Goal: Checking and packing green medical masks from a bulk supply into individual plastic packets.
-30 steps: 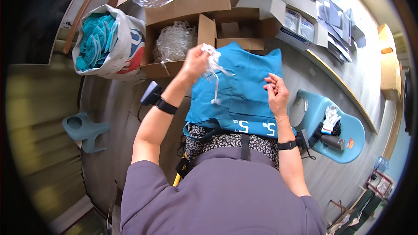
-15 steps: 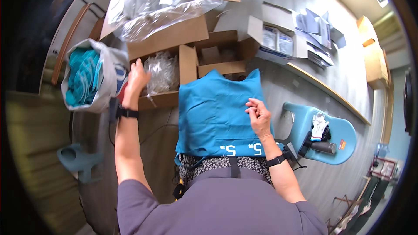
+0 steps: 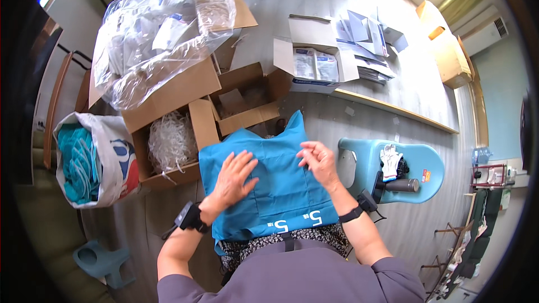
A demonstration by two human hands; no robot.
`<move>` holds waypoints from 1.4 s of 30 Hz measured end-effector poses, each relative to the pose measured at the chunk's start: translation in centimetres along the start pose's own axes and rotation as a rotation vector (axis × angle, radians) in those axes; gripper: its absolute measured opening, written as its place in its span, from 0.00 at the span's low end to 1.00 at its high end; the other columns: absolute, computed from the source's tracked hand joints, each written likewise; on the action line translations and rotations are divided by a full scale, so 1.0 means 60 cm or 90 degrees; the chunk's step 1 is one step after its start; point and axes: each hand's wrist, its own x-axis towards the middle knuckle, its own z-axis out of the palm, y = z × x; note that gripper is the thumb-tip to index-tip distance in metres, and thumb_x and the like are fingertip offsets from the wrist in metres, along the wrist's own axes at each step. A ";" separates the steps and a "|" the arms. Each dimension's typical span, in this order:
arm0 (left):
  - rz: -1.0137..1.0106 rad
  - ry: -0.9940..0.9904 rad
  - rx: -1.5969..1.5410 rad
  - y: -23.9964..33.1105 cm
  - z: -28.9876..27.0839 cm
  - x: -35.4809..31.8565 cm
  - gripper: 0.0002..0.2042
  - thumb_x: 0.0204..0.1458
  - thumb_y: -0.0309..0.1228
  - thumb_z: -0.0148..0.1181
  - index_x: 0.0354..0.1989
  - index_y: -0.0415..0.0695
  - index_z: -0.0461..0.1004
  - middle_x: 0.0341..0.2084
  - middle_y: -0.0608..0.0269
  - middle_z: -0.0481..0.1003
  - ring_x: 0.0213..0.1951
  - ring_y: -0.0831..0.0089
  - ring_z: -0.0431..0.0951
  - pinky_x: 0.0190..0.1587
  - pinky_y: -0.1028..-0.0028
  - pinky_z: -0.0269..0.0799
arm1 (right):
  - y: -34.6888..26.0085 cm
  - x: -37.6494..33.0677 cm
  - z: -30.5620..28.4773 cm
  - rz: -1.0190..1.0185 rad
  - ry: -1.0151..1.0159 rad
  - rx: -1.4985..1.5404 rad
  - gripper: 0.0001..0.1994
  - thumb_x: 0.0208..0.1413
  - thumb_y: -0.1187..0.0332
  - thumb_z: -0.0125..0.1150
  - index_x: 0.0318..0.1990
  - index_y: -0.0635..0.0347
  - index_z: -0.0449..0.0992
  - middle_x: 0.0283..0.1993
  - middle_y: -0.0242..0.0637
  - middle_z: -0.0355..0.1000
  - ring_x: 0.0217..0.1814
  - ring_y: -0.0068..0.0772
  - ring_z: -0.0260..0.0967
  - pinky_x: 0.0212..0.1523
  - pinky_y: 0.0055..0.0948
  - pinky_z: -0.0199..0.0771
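A blue cloth [image 3: 275, 177] with white print along its near edge lies over my lap. Above its left part is my left hand [image 3: 234, 178], palm down with fingers spread and nothing in it; whether it touches the cloth I cannot tell. My right hand [image 3: 319, 164] is over the cloth's right side, its fingers curled in toward the thumb. Anything between those fingertips is too small to make out. Just beyond my left hand stands a cardboard box [image 3: 203, 120] with pale shredded filler [image 3: 170, 143] in it.
A white bag [image 3: 115, 154] of teal cloths [image 3: 80, 163] stands left. Clear plastic [image 3: 168, 22] full of packets tops a carton. Another open box [image 3: 247, 116] adjoins the filler box. Farther right is a box of packets [image 3: 316, 66]. A blue stool [image 3: 429, 171] carries gloves [image 3: 390, 163] and a dark cylinder [image 3: 402, 185].
My left hand has come back from the filler box to the blue cloth. The right hand stays over the cloth's right side. The whole view has turned and shifted.
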 end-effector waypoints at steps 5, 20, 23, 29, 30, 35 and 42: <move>-0.001 -0.035 -0.019 0.037 -0.005 -0.036 0.29 0.45 0.39 0.68 0.58 0.44 0.72 0.63 0.51 0.65 0.67 0.53 0.61 0.70 0.50 0.47 | -0.019 0.147 -0.113 -0.043 0.191 -0.040 0.09 0.63 0.68 0.55 0.46 0.62 0.76 0.34 0.35 0.79 0.29 0.19 0.76 0.25 0.16 0.66; -0.132 -0.024 -0.066 0.008 0.013 -0.037 0.16 0.44 0.31 0.60 0.43 0.47 0.82 0.50 0.63 0.78 0.56 0.67 0.75 0.67 0.60 0.53 | 0.179 0.651 -0.183 -0.010 0.246 -0.455 0.13 0.56 0.65 0.60 0.44 0.63 0.81 0.41 0.45 0.80 0.45 0.41 0.79 0.49 0.34 0.76; -0.160 -0.027 -0.061 -0.001 0.010 -0.025 0.15 0.44 0.29 0.58 0.42 0.48 0.82 0.49 0.67 0.79 0.56 0.72 0.75 0.66 0.63 0.53 | 0.214 0.720 -0.173 0.124 0.193 -0.594 0.27 0.51 0.56 0.66 0.53 0.69 0.74 0.49 0.56 0.76 0.53 0.52 0.74 0.56 0.39 0.73; -0.165 0.004 -0.067 -0.012 -0.004 -0.004 0.15 0.48 0.28 0.61 0.46 0.45 0.80 0.49 0.59 0.78 0.54 0.63 0.77 0.60 0.56 0.61 | 0.271 0.787 -0.111 0.306 0.188 -0.674 0.61 0.40 0.47 0.74 0.68 0.79 0.38 0.63 0.69 0.59 0.62 0.62 0.65 0.64 0.42 0.67; -0.172 0.000 -0.059 -0.014 -0.004 -0.005 0.15 0.48 0.28 0.61 0.46 0.45 0.81 0.49 0.60 0.78 0.53 0.64 0.77 0.60 0.56 0.61 | 0.276 0.795 -0.115 0.311 0.174 -0.657 0.64 0.38 0.46 0.75 0.67 0.81 0.34 0.63 0.69 0.56 0.62 0.66 0.64 0.63 0.45 0.67; -0.171 -0.025 -0.060 -0.023 -0.005 -0.007 0.15 0.49 0.29 0.61 0.46 0.46 0.80 0.50 0.60 0.78 0.54 0.64 0.76 0.60 0.57 0.61 | 0.298 0.814 -0.123 0.256 0.185 -0.680 0.57 0.38 0.47 0.74 0.62 0.84 0.46 0.57 0.71 0.64 0.58 0.65 0.68 0.58 0.44 0.72; -0.160 -0.006 -0.091 -0.016 -0.011 0.000 0.16 0.48 0.26 0.61 0.47 0.44 0.80 0.50 0.59 0.78 0.55 0.64 0.76 0.60 0.57 0.61 | 0.278 0.775 -0.189 0.065 0.162 -0.692 0.21 0.44 0.62 0.68 0.37 0.74 0.73 0.35 0.66 0.74 0.44 0.66 0.73 0.44 0.51 0.73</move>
